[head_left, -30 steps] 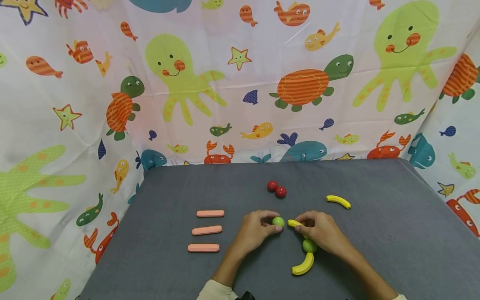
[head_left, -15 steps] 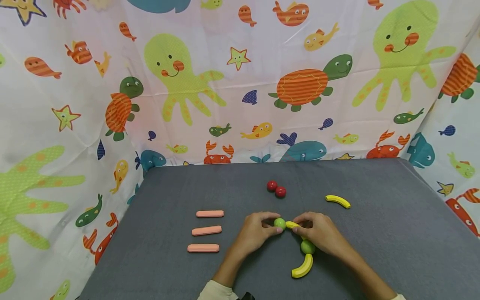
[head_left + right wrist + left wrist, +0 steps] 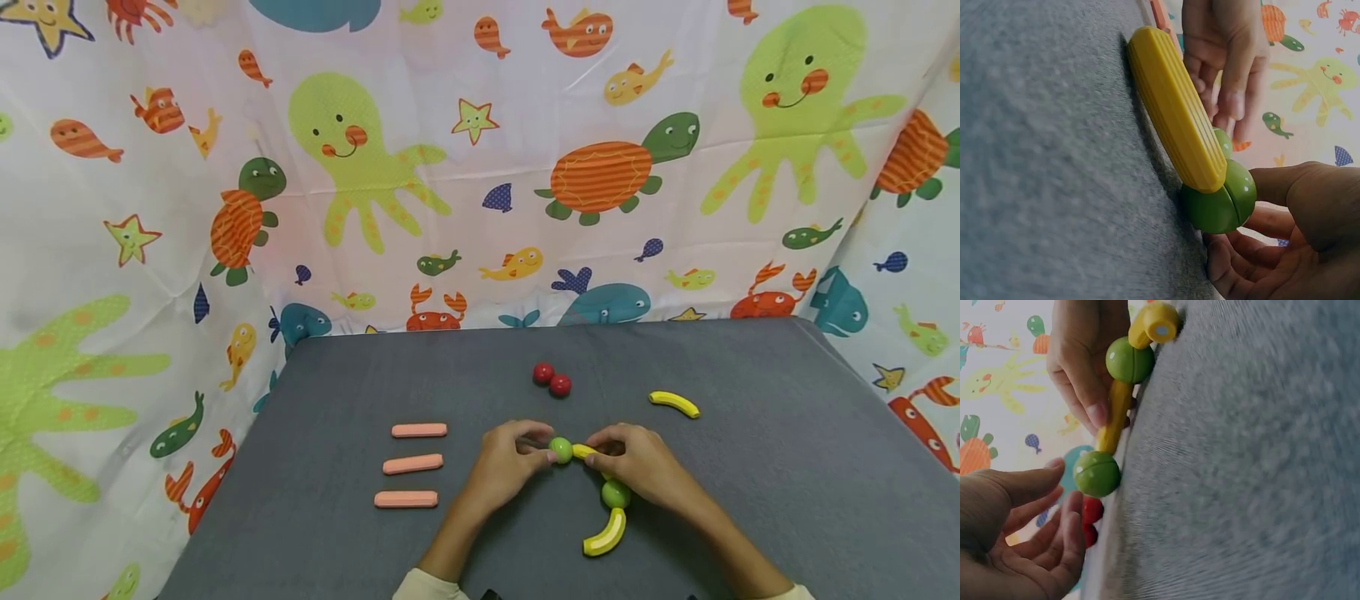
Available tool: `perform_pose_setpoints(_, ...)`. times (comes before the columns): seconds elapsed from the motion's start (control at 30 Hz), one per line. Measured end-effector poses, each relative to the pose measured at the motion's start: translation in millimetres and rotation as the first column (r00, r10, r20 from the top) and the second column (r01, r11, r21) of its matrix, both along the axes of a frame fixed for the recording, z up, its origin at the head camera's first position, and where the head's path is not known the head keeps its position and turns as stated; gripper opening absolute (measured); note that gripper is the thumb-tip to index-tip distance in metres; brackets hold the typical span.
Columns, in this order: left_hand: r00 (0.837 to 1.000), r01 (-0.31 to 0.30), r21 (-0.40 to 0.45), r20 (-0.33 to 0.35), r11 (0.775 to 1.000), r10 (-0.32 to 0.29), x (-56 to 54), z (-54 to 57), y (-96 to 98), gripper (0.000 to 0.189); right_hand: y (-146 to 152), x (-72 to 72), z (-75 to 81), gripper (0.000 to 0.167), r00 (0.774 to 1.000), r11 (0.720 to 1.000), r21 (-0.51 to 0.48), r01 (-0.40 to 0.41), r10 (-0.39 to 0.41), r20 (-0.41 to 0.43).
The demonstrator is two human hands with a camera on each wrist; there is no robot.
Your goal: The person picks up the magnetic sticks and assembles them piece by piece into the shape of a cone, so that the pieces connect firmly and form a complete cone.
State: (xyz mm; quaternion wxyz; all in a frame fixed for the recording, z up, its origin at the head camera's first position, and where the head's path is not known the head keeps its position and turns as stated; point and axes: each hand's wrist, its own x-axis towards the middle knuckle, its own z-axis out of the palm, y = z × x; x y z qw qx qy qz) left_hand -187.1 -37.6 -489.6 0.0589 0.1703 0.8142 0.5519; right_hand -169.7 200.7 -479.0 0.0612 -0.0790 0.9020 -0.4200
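A chain of toy pieces lies on the grey cloth: a light green ball (image 3: 560, 451), a yellow curved bar (image 3: 582, 451), a darker green ball (image 3: 616, 493) and another yellow curved bar (image 3: 603, 533), joined end to end. My right hand (image 3: 636, 460) pinches the upper bar between thumb and fingers, covering part of it. Around the light green ball, my left hand (image 3: 512, 462) has its thumb and fingers spread; the left wrist view shows a gap between its fingertips (image 3: 1055, 464) and the ball (image 3: 1097, 474).
Three pink bars (image 3: 406, 499) lie in a column on the left of the grey cloth (image 3: 330, 550). Two red balls (image 3: 560, 385) sit together beyond the hands, and a loose yellow curved bar (image 3: 674, 404) lies to the right. A curtain (image 3: 420, 192) with sea animals hangs behind.
The light green ball, carried by my left hand, has come up against the upper yellow bar's end. My left fingers have loosened from it. My right hand still holds the bar.
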Motion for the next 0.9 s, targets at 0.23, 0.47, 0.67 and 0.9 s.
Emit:
perform_pose_setpoints(0.23,0.989,0.148,-0.055,-0.003,0.987,-0.149,17.7,22.2,1.8,0.023,-1,-8.9,3.1,0.024,0.993,0.996,-0.016,-0.092,0.091,-0.069)
perform_pose_setpoints(0.47,0.91,0.413,-0.228,0.13,0.882,-0.393,35.0,34.4,10.6,0.027,-15,-25.1,15.1,0.028,0.949,0.957,0.012,-0.29,0.289,-0.127)
perform_pose_setpoints(0.67,0.883,0.456,-0.365,0.077,0.812,-0.462,42.9,23.8,22.3,0.023,-24,-33.6,14.2,0.025,0.919,0.924,0.022,-0.381,0.382,-0.102)
perform_pose_setpoints(0.9,0.884,0.447,-0.412,0.066,0.794,-0.464,47.3,20.4,22.5,0.014,-21,-36.1,13.4,0.024,0.925,0.931,0.041,-0.362,0.365,-0.109)
